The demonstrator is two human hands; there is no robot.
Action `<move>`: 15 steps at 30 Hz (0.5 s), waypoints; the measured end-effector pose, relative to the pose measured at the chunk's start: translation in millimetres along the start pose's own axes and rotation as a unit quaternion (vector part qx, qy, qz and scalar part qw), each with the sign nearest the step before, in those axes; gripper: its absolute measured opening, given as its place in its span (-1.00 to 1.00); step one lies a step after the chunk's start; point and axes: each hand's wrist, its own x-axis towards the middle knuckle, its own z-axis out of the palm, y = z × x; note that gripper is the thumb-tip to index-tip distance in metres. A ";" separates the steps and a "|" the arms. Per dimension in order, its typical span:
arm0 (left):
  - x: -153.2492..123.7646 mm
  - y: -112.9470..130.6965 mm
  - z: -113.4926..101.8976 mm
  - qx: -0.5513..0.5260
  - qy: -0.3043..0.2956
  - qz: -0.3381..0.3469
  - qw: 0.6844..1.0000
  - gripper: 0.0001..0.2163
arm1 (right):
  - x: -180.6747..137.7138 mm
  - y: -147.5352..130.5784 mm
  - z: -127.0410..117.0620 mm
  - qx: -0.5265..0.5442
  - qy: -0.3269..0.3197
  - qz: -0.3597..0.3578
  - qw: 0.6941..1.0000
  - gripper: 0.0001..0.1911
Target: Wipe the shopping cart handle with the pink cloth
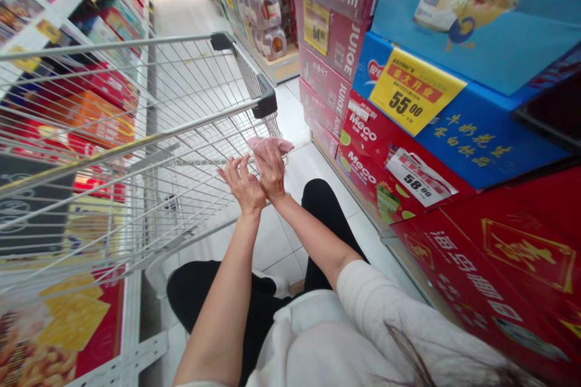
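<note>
My right hand (pixel 272 172) is closed on a pink cloth (pixel 258 145), which bunches out past the fingertips beside the near corner of a wire shopping cart (pixel 200 121). Just left of it, my left hand (pixel 245 186) is held with its fingers apart and slightly bent, close to the cart's wires. Whether those fingers touch the wires I cannot tell. The two hands meet near the wrists. A black plastic corner piece (pixel 264 97) caps the cart's rim above the cloth.
Red Meco drink cartons (pixel 363 169), pink juice boxes (pixel 324 78) and a blue carton (pixel 436 127) are stacked close on the right. A store shelf (pixel 131 314) with packaged goods runs along the left. My bent knees (pixel 322 199) flank the tiled floor (pixel 276 242).
</note>
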 end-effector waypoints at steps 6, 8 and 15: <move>2.4 -0.6 0.8 -0.009 -0.003 0.008 1.000 -0.17 | -35.9 15.0 -13.8 0.003 -0.045 0.020 0.999 -0.59; 3.4 -1.8 0.9 -0.005 -0.003 0.004 1.000 -0.17 | -34.4 13.2 -19.9 0.010 -0.023 0.026 0.999 -0.56; 0.9 -3.0 2.7 0.007 0.002 0.009 1.000 -0.16 | 6.9 3.8 -10.4 -0.019 -0.029 -0.009 0.999 -0.57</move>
